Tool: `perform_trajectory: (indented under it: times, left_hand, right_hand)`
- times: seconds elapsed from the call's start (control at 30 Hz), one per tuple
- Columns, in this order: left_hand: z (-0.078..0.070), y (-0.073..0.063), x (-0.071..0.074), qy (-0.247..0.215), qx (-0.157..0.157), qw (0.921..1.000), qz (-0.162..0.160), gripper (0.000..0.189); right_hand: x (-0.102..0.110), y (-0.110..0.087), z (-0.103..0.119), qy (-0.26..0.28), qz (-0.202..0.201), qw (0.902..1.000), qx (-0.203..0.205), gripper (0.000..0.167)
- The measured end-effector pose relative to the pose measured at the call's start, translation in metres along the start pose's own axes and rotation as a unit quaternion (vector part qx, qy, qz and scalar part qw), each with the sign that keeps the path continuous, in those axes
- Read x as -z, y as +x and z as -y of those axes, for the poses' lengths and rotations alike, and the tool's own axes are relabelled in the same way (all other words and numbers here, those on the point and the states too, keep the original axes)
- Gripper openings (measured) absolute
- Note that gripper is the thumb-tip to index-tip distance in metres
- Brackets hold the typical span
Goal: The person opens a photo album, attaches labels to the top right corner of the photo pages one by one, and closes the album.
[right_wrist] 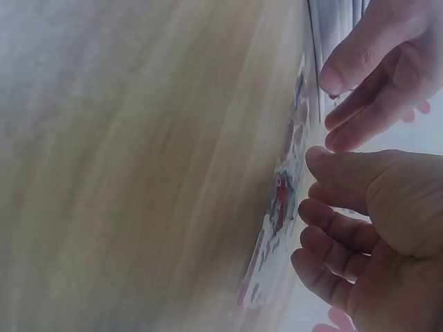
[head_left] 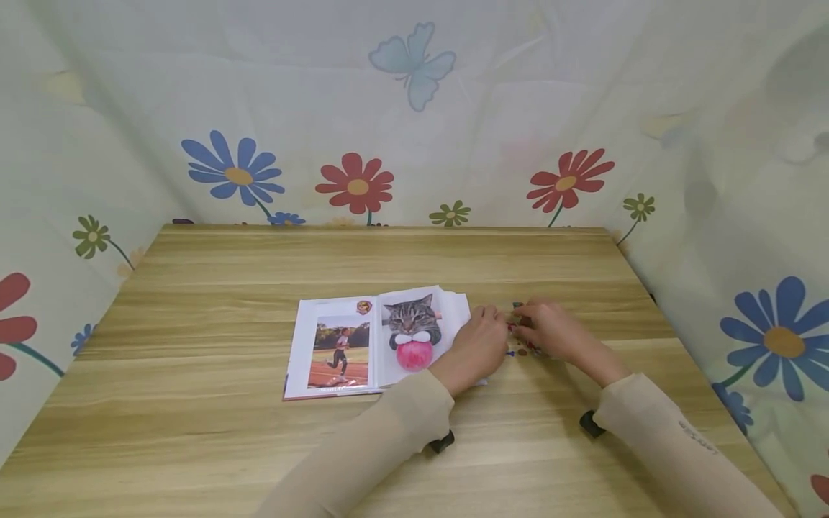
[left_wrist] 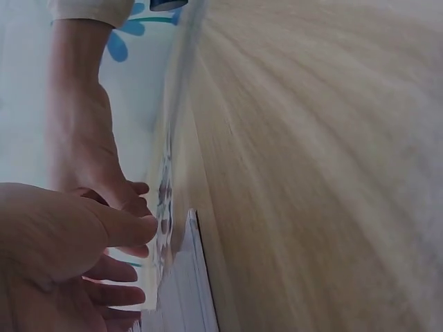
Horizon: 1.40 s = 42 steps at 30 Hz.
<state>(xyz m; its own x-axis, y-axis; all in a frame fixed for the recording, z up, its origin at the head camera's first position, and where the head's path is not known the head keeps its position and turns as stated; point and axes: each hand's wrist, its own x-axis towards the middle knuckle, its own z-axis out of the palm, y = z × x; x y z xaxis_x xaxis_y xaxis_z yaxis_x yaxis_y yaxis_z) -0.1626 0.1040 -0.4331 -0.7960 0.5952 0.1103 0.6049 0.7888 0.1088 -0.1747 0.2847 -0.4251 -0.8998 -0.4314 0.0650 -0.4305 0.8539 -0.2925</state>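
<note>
Whether stickers [right_wrist: 282, 200] were pinched by the left hand [head_left: 478, 344] or right hand [head_left: 550, 331] couldn't be told; edges were best peeled slowly.

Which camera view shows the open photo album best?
The head view: the photo album lies open there, its runner photo and cat picture facing the camera, though the left hand covers part. The left wrist view shows only its edge-on pages; the right wrist view, just a strip at the top.

2 dim, hazy wrist views
</note>
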Motion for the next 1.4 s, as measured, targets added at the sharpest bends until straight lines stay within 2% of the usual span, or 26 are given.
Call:
perform_trajectory:
  times: [0.33,0.7,0.83,1.1,1.4]
  left_hand:
    - [0.0,0.0038,-0.0046,-0.002,0.021,0.9997,0.009,0.03]
    - [-0.0027,0.0024,0.0015,0.042,0.001,0.9982,0.042,0.026]
    - [-0.0032,0.0027,0.0022,0.044,0.002,0.9974,0.056,0.027]
    - [-0.0021,0.0024,0.0027,0.057,-0.017,0.9973,0.043,0.02]
    - [-0.0026,0.0036,0.0022,0.035,-0.001,0.9978,0.056,0.021]
  right_hand:
    - [-0.0041,-0.0016,0.0009,-0.021,-0.013,0.9996,0.012,0.019]
    - [-0.0072,-0.0022,0.0008,-0.029,-0.013,0.9994,0.017,0.017]
    - [-0.0066,-0.002,0.0028,-0.019,-0.007,0.9997,0.012,0.014]
    - [-0.005,-0.002,0.0072,-0.006,0.0,0.9999,-0.009,0.012]
    - [-0.0044,-0.0012,0.0097,-0.008,0.0,0.9997,-0.022,0.012]
